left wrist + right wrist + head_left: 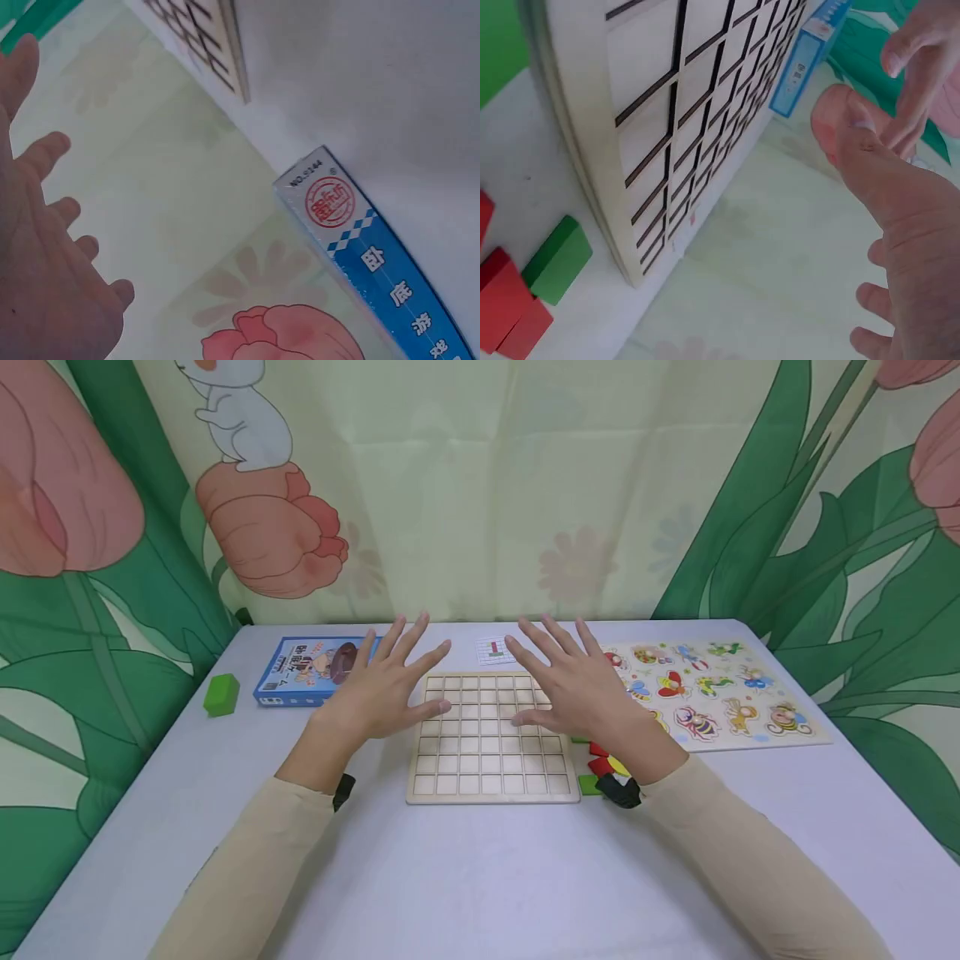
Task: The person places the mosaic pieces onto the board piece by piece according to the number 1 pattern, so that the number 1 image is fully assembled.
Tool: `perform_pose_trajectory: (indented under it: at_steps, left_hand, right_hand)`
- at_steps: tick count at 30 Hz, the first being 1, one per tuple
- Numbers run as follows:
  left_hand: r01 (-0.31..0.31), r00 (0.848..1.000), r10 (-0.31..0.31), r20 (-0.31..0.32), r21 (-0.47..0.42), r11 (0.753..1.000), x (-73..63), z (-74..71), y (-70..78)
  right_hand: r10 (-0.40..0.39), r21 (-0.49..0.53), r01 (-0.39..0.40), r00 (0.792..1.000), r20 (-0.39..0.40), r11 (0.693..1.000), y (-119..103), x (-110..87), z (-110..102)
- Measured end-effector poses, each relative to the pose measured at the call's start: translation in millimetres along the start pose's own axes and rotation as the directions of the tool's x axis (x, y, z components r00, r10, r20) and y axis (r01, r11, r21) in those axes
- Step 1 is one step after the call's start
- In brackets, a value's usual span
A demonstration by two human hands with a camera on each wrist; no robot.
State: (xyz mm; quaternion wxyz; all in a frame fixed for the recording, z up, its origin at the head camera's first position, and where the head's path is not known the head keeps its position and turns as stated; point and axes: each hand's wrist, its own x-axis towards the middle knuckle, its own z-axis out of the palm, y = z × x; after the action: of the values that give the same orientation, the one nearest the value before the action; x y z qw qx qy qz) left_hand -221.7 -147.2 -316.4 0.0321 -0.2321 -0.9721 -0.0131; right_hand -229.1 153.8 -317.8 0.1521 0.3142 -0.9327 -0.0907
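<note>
Both hands are raised over the table with fingers spread, holding nothing. In the head view my left hand (382,689) hovers between the blue box (300,670) and the wooden grid board (491,739). My right hand (577,685) is over the board's right edge, partly covering it. The board has rows of square cells and lies flat. Red, yellow and green blocks (602,767) sit to its right, partly hidden under my right wrist. The right wrist view shows a green block (558,259) and red blocks (510,300) near the board's edge.
A green cube (221,695) stands at the table's left edge. Behind the board lies a small grid card (495,650) with coloured marks. A board with cartoon insects (720,693) lies at right. A printed curtain (480,485) hangs behind the white table (480,877).
</note>
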Motion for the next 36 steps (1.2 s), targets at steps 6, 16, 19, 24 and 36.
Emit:
perform_pose_trajectory:
  at_steps: [6, 16, 19, 24, 36]
  left_hand:
    - [-0.028, 0.998, 0.031, 0.056, -0.054, 0.998, -6.4, 10.6, -1.1]
    - [-0.060, 0.997, 0.065, 0.050, -0.105, 0.993, -10.3, 22.9, -1.9]
    - [-0.050, 0.996, 0.059, 0.071, -0.123, 0.991, -10.2, 23.6, -2.5]
    - [-0.037, 0.995, 0.049, 0.088, -0.130, 0.991, -10.4, 24.7, -2.7]
    - [-0.018, 0.994, 0.032, 0.101, -0.138, 0.990, -14.1, 23.4, -2.0]
  right_hand:
    - [-0.009, 0.052, 0.008, 1.000, 0.019, 0.999, 5.7, -14.9, 1.8]
    - [0.002, 0.142, -0.011, 0.998, 0.063, 0.990, 24.9, -34.4, 16.1]
    - [0.012, 0.160, -0.024, 0.997, 0.072, 0.987, 30.0, -38.0, 19.1]
    - [0.008, 0.218, -0.025, 0.997, 0.076, 0.976, 39.7, -44.0, 22.9]
    - [0.001, 0.417, -0.056, 0.991, 0.132, 0.907, 55.3, -66.5, 22.0]
